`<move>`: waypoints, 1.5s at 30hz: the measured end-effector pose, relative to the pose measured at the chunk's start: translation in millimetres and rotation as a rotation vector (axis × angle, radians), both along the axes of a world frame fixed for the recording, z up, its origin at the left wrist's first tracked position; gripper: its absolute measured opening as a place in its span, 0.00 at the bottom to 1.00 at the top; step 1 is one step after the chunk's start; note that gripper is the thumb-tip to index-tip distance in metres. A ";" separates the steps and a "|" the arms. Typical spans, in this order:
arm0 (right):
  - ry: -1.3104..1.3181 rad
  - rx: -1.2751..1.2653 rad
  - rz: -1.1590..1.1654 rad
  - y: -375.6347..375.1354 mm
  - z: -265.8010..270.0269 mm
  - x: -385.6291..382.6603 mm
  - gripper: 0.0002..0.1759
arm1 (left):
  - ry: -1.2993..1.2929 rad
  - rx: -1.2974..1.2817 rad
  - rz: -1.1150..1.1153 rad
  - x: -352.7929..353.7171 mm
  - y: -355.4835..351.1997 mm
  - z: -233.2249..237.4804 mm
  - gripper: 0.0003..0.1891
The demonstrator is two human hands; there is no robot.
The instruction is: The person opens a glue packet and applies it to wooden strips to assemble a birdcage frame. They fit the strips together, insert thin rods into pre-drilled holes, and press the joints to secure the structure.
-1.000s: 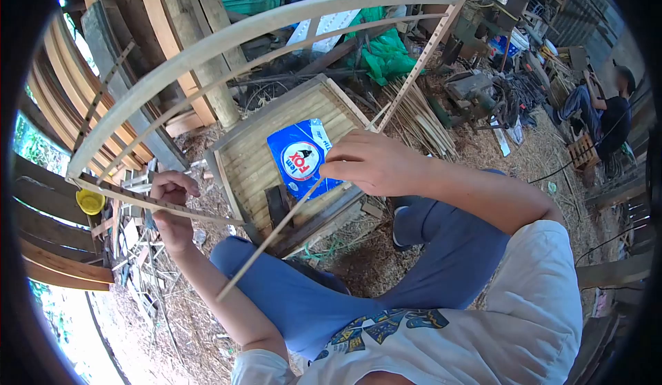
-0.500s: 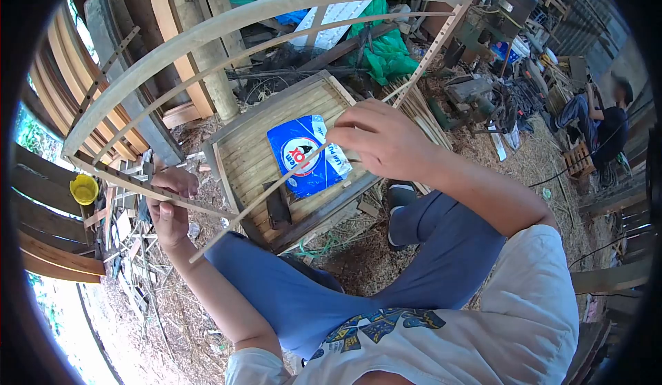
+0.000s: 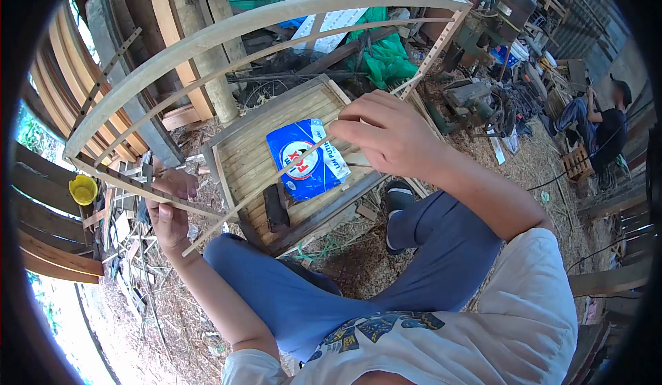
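Observation:
My left hand (image 3: 171, 209) is closed around a drilled wooden rail (image 3: 131, 185) at the near left of a curved wooden frame. The frame's broad arched bar (image 3: 221, 32) sweeps across the top, with a thinner curved slat (image 3: 227, 66) below it and another drilled rail (image 3: 436, 48) at the far right. Between the thumb and fingers of my right hand (image 3: 389, 137) is the upper end of a thin wooden stick (image 3: 238, 209). Its free end slants down left, close to my left wrist. Beneath lies a blue FOX glue packet (image 3: 303, 168), beside a dark block (image 3: 276, 207).
The packet and block rest on a slatted wooden panel (image 3: 238, 154) before my knees. Boards (image 3: 165, 26) lean at the left, near a yellow bucket (image 3: 83, 189). Green plastic (image 3: 383, 57) lies behind, machinery (image 3: 469, 88) at the right. Another person (image 3: 607, 126) sits far right.
The arched frame sits slightly lower in view. The stick's free end has shifted a little left and up. Both hands keep their holds.

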State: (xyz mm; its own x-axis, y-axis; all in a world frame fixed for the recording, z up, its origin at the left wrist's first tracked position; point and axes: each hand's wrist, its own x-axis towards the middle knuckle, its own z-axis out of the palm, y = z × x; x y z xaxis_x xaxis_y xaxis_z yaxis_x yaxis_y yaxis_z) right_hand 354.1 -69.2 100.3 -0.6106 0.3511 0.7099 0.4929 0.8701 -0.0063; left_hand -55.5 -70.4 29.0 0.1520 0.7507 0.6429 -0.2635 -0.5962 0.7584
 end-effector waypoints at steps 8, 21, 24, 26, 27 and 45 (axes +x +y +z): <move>0.006 0.048 0.014 0.9 3.1 -2.0 0.20 | -0.001 0.000 -0.003 2.7 -0.7 1.8 0.24; -0.026 -0.035 0.039 -1.8 -13.0 -6.0 0.20 | -0.014 0.006 -0.013 1.8 -1.0 1.7 0.22; -0.079 -0.130 0.084 -7.5 -31.8 -8.7 0.19 | -0.015 0.002 -0.010 -1.6 -0.1 -1.5 0.22; -0.102 -0.174 0.115 -9.4 -46.2 -9.1 0.18 | 0.000 -0.002 0.008 -3.5 -0.8 -1.6 0.23; -0.118 -0.193 0.126 -9.2 -51.9 -8.3 0.18 | 0.003 -0.001 0.012 -3.1 -0.2 -1.7 0.23; -0.242 -0.207 0.027 1.1 -54.5 -8.3 0.17 | 0.009 0.030 0.048 -6.0 0.8 -0.4 0.25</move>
State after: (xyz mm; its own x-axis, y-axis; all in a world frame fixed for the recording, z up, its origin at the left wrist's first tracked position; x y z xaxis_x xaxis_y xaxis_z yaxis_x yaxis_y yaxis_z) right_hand 345.8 -68.2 45.8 -0.7644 0.4542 0.4576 0.4781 0.8755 -0.0702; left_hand -61.5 -69.6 28.6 0.1227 0.7374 0.6642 -0.2273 -0.6306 0.7421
